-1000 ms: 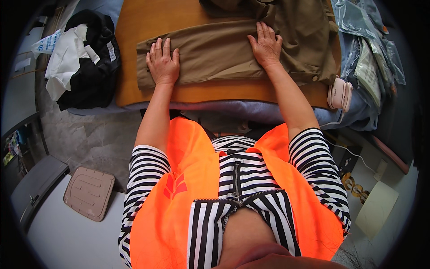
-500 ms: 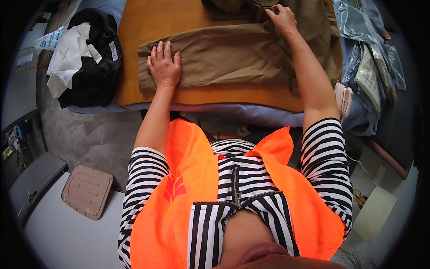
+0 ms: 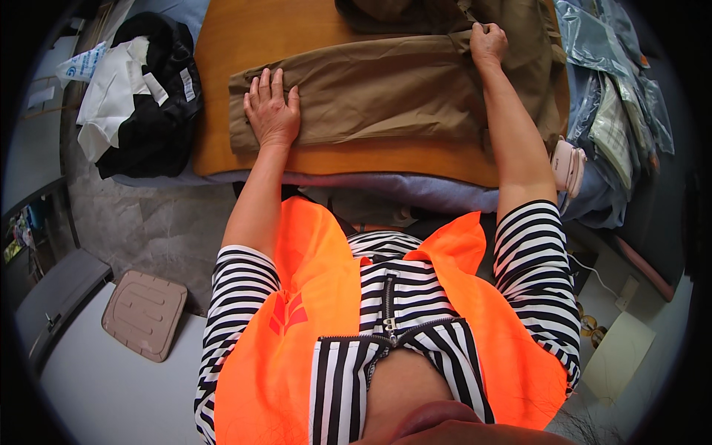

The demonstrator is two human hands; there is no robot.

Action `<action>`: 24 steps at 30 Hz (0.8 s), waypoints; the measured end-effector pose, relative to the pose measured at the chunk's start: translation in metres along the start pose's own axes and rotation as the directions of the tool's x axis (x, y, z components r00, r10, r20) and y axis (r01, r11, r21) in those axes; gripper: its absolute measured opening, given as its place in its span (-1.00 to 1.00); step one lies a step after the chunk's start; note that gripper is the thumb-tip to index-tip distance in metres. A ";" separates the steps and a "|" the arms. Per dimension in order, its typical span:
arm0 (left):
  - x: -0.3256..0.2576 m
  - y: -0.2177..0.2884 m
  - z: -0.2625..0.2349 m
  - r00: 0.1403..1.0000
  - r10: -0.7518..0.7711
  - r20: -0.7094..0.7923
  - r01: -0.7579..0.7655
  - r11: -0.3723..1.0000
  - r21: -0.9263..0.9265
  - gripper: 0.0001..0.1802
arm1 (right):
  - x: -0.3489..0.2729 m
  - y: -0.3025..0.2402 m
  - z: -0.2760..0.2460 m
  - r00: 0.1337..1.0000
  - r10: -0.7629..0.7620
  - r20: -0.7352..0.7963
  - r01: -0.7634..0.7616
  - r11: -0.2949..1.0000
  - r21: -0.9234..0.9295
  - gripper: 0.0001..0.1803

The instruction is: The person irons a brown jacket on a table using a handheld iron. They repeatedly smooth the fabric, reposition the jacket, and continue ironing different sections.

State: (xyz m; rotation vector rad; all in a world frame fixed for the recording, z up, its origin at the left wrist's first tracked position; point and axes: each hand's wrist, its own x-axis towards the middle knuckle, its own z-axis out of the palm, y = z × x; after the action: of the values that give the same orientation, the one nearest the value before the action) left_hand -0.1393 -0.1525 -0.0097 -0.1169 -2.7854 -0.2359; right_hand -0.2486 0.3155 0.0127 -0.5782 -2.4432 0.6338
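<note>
Khaki woven cloth: one pair of trousers [image 3: 386,93], lying flat across the orange-brown tabletop [image 3: 245,37], long axis running left to right, part-folded into a band, more of the same cloth bunched at the far side.

Left hand [image 3: 271,111]: open and flat, fingers spread, palm pressing the left end of the band against the table; it grasps nothing.

Right hand [image 3: 487,43]: at the far right corner of the band, fingers curled onto the fabric edge; whether cloth is truly pinched between them cannot be told from this angle.

Step in hand, as judged: folding the garment, one end pinned while the other is lifted or drawn over. The next move would call for the left palm to keep the layers from sliding while the right carries its edge squarely, so the fold lands even.

Condition of cloth: soft creases along its length, seams visible, near edge fairly straight.

Adjacent: black and white garments [image 3: 141,96] heaped at left; clear plastic bags [image 3: 615,96] stacked at right; a pale pink case [image 3: 567,167] at the table's near right edge.
</note>
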 end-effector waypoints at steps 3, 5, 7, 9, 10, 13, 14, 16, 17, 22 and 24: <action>0.000 0.000 0.000 1.000 0.001 0.002 -0.001 1.000 -0.003 -0.43 | -0.004 0.001 0.001 0.995 0.070 -0.077 -0.070 0.998 0.003 -0.64; 0.000 0.000 -0.001 1.000 0.002 -0.001 -0.002 1.000 -0.004 -0.43 | -0.005 -0.002 -0.001 0.997 0.071 -0.027 -0.071 0.997 0.004 -0.64; 0.000 0.000 0.000 1.000 -0.005 0.010 0.005 1.000 -0.003 -0.43 | -0.010 -0.010 -0.007 0.997 0.074 -0.018 -0.073 0.995 0.072 -0.66; 0.000 0.000 0.000 1.000 -0.003 0.000 0.003 1.000 0.008 -0.43 | -0.015 -0.022 -0.019 0.995 0.084 -0.055 -0.071 0.976 0.205 -0.70; 0.000 0.000 0.001 1.000 -0.008 0.000 0.008 1.000 0.014 -0.43 | -0.020 -0.028 -0.029 0.994 0.015 -0.106 0.009 0.974 0.225 -0.72; -0.001 0.000 0.002 1.000 0.006 -0.022 -0.006 1.000 0.002 -0.42 | -0.060 -0.044 -0.058 0.964 -0.194 -0.180 0.232 0.946 0.226 -0.81; -0.001 0.000 0.002 1.000 -0.004 0.001 0.004 1.000 0.005 -0.42 | -0.078 -0.051 -0.063 0.932 -0.319 -0.174 0.350 0.916 0.195 -0.84; 0.000 -0.001 0.002 1.000 0.000 -0.002 0.000 1.000 0.012 -0.42 | -0.120 -0.064 -0.064 0.834 -0.551 -0.038 0.551 0.824 0.135 -0.74; 0.000 -0.001 0.002 1.000 0.002 -0.001 -0.002 1.000 0.017 -0.42 | -0.142 -0.069 -0.063 0.806 -0.589 0.052 0.580 0.805 0.129 -0.64; 0.002 -0.006 0.006 0.999 0.037 -0.032 -0.037 0.999 0.007 -0.40 | -0.196 -0.068 -0.045 0.764 -0.518 0.385 0.598 0.793 -0.120 -0.38; -0.006 -0.012 0.005 0.999 0.050 0.001 -0.050 0.999 0.003 -0.39 | -0.194 -0.051 -0.044 0.756 -0.570 0.322 0.624 0.776 -0.093 -0.39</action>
State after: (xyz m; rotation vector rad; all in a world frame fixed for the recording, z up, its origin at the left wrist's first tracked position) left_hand -0.1363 -0.1635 -0.0178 -0.1863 -2.7799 -0.2186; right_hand -0.0891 0.1877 -0.0032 0.2727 -2.7536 0.2067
